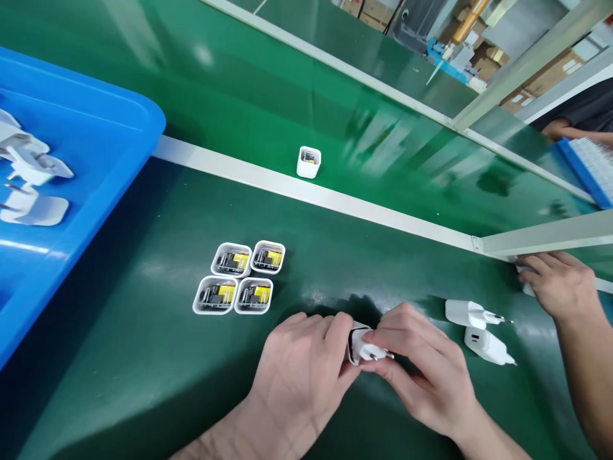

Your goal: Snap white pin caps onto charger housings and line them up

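My left hand (306,370) is closed around the white body of a charger housing (353,348), most of which it hides. Pinched in the fingers of my right hand (421,364) is a white plug cover (368,348) with two metal pins, set against the housing's end. A dark gap shows between the two parts. Left of my hands stand several open white charger housings (215,295) in a tight cluster, with yellow and black components inside. Two closed white chargers with pins, one (467,313) above the other (488,346), lie to the right.
A blue tray (119,121) at the left holds several white plug covers (36,204). One open housing (309,163) stands beyond the white rail (268,179). At the right edge, another person's hand (558,281) touches a white thing, mostly hidden. Another person's arm is farther back.
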